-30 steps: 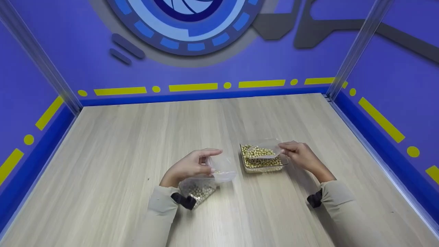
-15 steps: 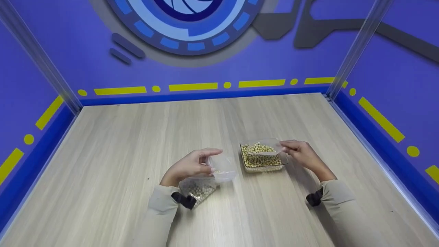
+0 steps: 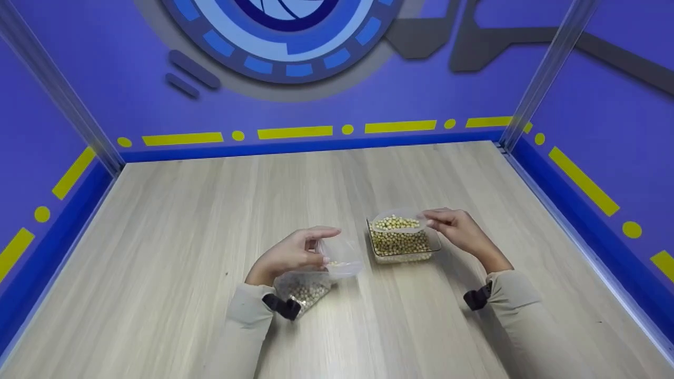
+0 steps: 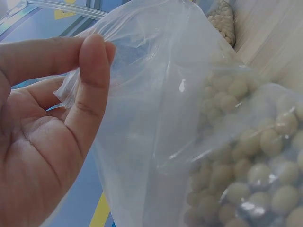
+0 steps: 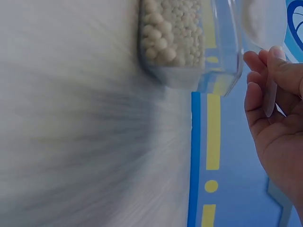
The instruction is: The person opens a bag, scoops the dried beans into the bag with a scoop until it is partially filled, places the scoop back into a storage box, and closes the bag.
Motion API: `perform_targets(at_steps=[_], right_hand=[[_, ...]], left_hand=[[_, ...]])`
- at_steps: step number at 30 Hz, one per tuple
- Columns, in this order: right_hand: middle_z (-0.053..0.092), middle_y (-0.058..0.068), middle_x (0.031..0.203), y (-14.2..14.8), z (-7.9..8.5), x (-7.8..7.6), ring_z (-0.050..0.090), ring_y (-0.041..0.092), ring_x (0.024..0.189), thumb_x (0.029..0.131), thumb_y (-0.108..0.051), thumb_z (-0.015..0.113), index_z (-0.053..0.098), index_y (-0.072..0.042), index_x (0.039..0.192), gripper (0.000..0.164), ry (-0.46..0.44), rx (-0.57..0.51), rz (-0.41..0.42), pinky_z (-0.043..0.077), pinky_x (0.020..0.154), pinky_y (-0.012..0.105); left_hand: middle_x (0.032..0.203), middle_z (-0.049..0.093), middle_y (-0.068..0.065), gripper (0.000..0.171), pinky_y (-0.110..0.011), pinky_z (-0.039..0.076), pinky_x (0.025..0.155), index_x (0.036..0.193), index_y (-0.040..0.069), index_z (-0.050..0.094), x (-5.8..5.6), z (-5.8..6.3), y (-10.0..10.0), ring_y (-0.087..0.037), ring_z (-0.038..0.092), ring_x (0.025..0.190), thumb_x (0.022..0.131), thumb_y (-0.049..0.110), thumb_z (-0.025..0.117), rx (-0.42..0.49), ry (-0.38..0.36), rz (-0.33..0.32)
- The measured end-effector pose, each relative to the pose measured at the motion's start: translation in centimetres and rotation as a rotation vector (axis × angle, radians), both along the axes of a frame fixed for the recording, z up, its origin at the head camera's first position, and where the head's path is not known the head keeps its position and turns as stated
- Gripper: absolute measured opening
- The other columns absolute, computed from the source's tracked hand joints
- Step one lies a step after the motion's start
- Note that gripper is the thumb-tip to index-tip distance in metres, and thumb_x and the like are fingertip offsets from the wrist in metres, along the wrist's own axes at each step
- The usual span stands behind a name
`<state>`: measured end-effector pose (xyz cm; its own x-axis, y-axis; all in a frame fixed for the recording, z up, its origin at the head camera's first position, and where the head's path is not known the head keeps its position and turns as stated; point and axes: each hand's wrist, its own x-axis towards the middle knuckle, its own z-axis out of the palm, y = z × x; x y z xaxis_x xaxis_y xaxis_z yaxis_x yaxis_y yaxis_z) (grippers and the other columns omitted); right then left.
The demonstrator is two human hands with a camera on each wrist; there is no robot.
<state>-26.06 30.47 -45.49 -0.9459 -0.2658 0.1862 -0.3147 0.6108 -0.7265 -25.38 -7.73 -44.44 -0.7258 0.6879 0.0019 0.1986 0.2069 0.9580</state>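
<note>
My left hand (image 3: 289, 253) pinches the top edge of a clear plastic bag (image 3: 345, 268) between thumb and fingers, holding its mouth open. Pale round beans (image 4: 258, 175) fill the lower part of this bag. The right hand (image 3: 461, 230) grips a translucent scoop (image 3: 422, 223) by its handle. A heap of yellowish beans (image 3: 396, 222) lies in the scoop, which hovers over the back part of a rectangular glass container (image 3: 403, 258). That container is full of similar beans, and the scoop covers some of them from the head view.
A wooden tabletop (image 3: 200, 221) stretches around the bag and container. Blue patterned panels (image 3: 305, 113) stand along its back and sides. Black wrist cameras (image 3: 281, 307) are strapped over the sleeves.
The scoop with its beans has risen slightly and shifted a little left and back, together with my right hand. My left hand and the bag stay in place.
</note>
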Motion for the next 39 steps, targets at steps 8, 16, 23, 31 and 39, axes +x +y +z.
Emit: perform_targets(at_steps=[8, 16, 23, 31, 39], right_hand=[[0.061, 0.026, 0.124, -1.8, 1.2, -0.2, 0.057, 0.040, 0.117, 0.093, -0.009, 0.060, 0.063, 0.006, 0.121, 0.032, 0.006, -0.020, 0.051, 0.051, 0.095, 0.037], [0.065, 0.020, 0.121, -3.4, 1.5, -0.2, 0.059, 0.036, 0.115, 0.092, -0.005, 0.060, 0.067, 0.001, 0.118, 0.028, 0.010, -0.001, 0.119, 0.051, 0.094, 0.033], [0.067, 0.020, 0.117, -4.6, 1.5, -0.3, 0.059, 0.038, 0.115, 0.090, 0.002, 0.060, 0.068, 0.004, 0.115, 0.027, 0.033, 0.029, 0.179, 0.048, 0.097, 0.044], [0.068, 0.020, 0.115, -5.4, 1.7, -0.2, 0.060, 0.038, 0.113, 0.090, -0.002, 0.061, 0.068, 0.003, 0.116, 0.027, 0.030, 0.073, 0.230, 0.049, 0.095, 0.049], [0.070, 0.017, 0.112, -6.0, 1.8, -0.1, 0.061, 0.037, 0.111, 0.089, -0.004, 0.063, 0.070, 0.001, 0.113, 0.025, 0.035, 0.082, 0.255, 0.049, 0.095, 0.049]], left_hand=[[0.142, 0.044, -0.022, 0.064, -0.016, 0.051, 0.062, 0.140, -0.003, 0.045, 0.0, 0.0, 0.0, -0.005, 0.054, 0.068, 0.078, -0.007, 0.061, 0.013, -0.012, 0.003], [0.145, 0.041, -0.023, 0.063, -0.014, 0.048, 0.061, 0.140, -0.005, 0.045, 0.0, 0.0, -0.1, -0.004, 0.053, 0.069, 0.079, -0.007, 0.062, 0.027, 0.006, -0.005], [0.139, 0.044, -0.028, 0.062, -0.013, 0.044, 0.057, 0.139, -0.005, 0.045, -0.1, 0.0, -0.2, -0.003, 0.049, 0.066, 0.080, -0.005, 0.063, 0.030, 0.022, -0.012], [0.145, 0.042, -0.023, 0.062, -0.014, 0.046, 0.059, 0.140, -0.005, 0.045, 0.1, 0.1, -0.2, -0.002, 0.047, 0.064, 0.081, -0.006, 0.063, 0.027, 0.039, -0.015], [0.145, 0.042, -0.022, 0.062, -0.015, 0.049, 0.061, 0.140, -0.004, 0.045, 0.1, 0.2, -0.2, -0.002, 0.047, 0.064, 0.080, -0.007, 0.062, 0.009, 0.045, -0.016]])
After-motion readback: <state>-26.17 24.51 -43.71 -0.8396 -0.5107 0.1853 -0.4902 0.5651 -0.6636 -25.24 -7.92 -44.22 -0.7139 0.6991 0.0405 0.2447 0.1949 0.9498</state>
